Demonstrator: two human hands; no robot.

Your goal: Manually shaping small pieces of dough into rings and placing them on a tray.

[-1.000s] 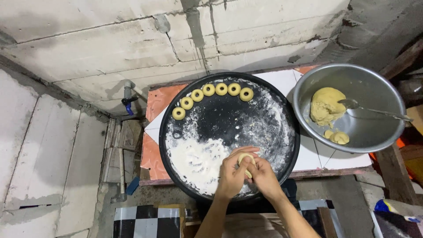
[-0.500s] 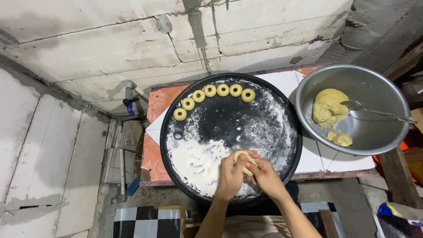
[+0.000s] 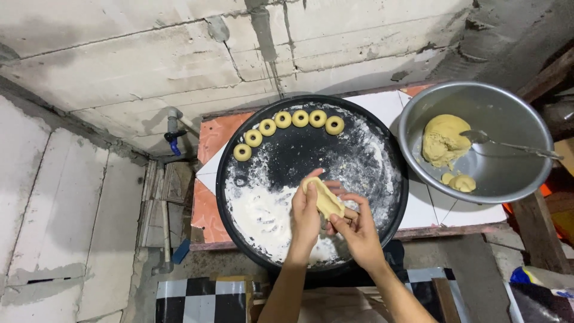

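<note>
Head view, looking down. I am watching both hands working one piece of dough (image 3: 326, 198) above the near half of the round black tray (image 3: 382, 128). The left hand (image 3: 305, 218) is standing edge-up with its fingers closed along the left side of the piece. The right hand (image 3: 356, 230) is lying just beside it, its thumb and fingertips pinching the lower right end. The piece is sitting between the two hands, touching both, its pale upper end sticking out above the left fingertips. It is being held off the tray, over the flour patch (image 3: 263, 212) that is covering the tray's near-left part.

Six ring-shaped dough pieces (image 3: 283, 119) are lying in a curved row along the tray's far-left rim, well apart from the hands. Thinner flour dusting is spreading over the right part of the tray.

The tray is resting on a tiled table (image 3: 209, 140) with orange and white tiles, and is reaching its near edge. At the table's right end one metal bowl (image 3: 514, 113) is standing just beside the tray. I am counting one large dough lump (image 3: 443, 140) at the bowl's middle and what looks like two small bits (image 3: 459, 181) near its near wall. One spoon (image 3: 508, 144) is lying in the bowl, its head against the large lump and its handle pointing right.
</note>
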